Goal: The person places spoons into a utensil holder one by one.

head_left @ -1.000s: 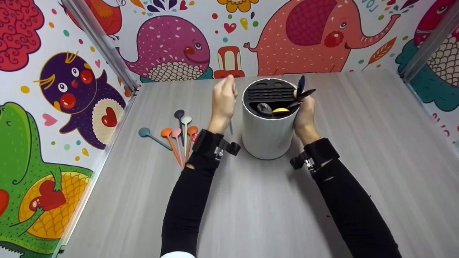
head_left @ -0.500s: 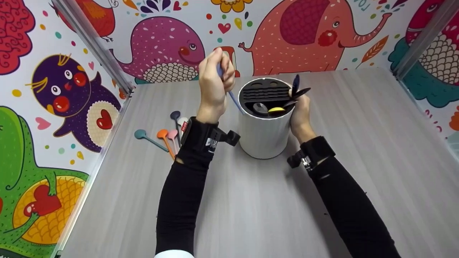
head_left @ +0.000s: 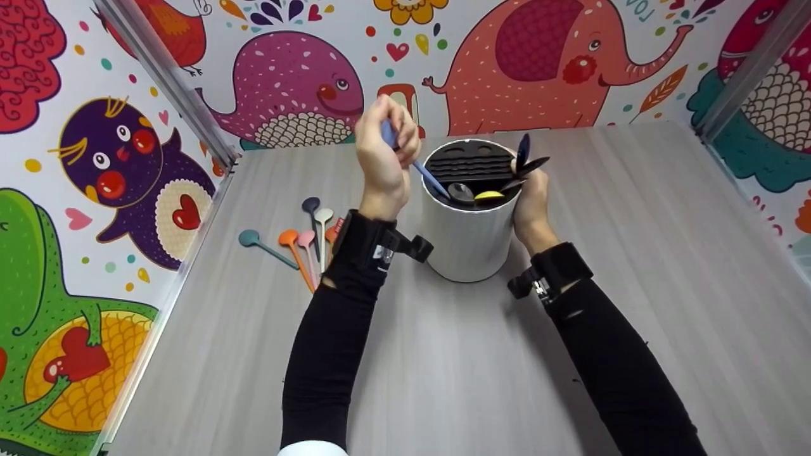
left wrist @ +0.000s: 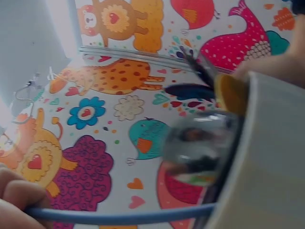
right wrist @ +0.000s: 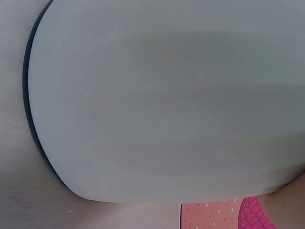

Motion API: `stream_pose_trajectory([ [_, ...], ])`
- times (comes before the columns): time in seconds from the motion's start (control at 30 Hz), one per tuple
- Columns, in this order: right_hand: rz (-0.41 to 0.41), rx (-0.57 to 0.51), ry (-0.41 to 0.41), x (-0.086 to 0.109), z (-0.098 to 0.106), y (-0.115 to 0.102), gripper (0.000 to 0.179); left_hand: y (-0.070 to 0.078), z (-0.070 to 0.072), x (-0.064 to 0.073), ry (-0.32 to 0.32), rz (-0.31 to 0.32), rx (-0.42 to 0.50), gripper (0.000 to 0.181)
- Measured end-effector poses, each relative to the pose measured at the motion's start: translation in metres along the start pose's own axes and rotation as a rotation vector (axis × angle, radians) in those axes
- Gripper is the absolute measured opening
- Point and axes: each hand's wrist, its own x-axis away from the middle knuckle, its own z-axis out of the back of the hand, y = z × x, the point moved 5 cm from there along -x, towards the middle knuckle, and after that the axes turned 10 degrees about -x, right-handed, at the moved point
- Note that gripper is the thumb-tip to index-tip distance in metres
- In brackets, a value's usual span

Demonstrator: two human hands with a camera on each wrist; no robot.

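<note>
My left hand (head_left: 385,158) grips a blue spoon (head_left: 433,180) near its bowl. In the head view the spoon's handle slants down to the right, its tip just inside the front compartment of a white cylindrical utensil holder (head_left: 467,244). In the left wrist view the blue handle (left wrist: 124,215) runs level to the holder's rim. My right hand (head_left: 533,206) holds the holder's right side, its fingers partly hidden behind it. Inside that compartment stand a clear-looking spoon (head_left: 460,192) and a yellow utensil (head_left: 490,195). Several dark utensils (head_left: 531,166) lean out at the right rim.
Left of the holder, several spoons lie on the grey wooden table (head_left: 443,367): teal (head_left: 249,238), orange (head_left: 288,237), pink (head_left: 306,239), dark blue (head_left: 310,204) and white (head_left: 324,215), with another orange one partly behind the left wrist. Printed cartoon panels wall the back and sides.
My left hand rose beside the holder with the blue spoon, then came slightly down and right, bringing the handle's tip over the rim into the front compartment. My right hand stays on the holder.
</note>
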Motion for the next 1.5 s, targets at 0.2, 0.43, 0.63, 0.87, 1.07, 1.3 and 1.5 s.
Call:
stream_pose_trajectory([
  [0.2,-0.008,-0.019,0.003,0.0,0.001,0.001,0.037,-0.032,0.0,0.009,-0.008,0.039,-0.052,0.039],
  [0.43,0.002,0.019,0.008,0.0,0.001,0.001,0.039,-0.057,-0.006,0.018,-0.042,0.055,-0.172,0.037],
  [0.63,0.01,0.036,0.008,0.0,0.001,0.0,0.039,-0.064,-0.01,0.02,-0.025,0.008,-0.353,0.042],
  [0.87,0.005,0.034,0.013,0.0,0.0,0.0,0.04,-0.064,-0.017,0.026,-0.014,-0.16,-0.866,0.043],
  [1.07,0.006,0.033,0.02,0.001,0.0,-0.001,0.039,-0.069,-0.016,0.032,-0.02,-0.268,-1.08,0.042],
  [1.3,-0.019,-0.025,-0.004,0.003,-0.002,-0.001,0.039,-0.078,-0.009,0.038,0.021,-0.378,-1.165,0.039],
  [1.5,-0.018,-0.026,0.0,0.003,-0.001,0.0,0.039,-0.084,-0.005,0.04,0.068,-0.427,-1.155,0.038],
])
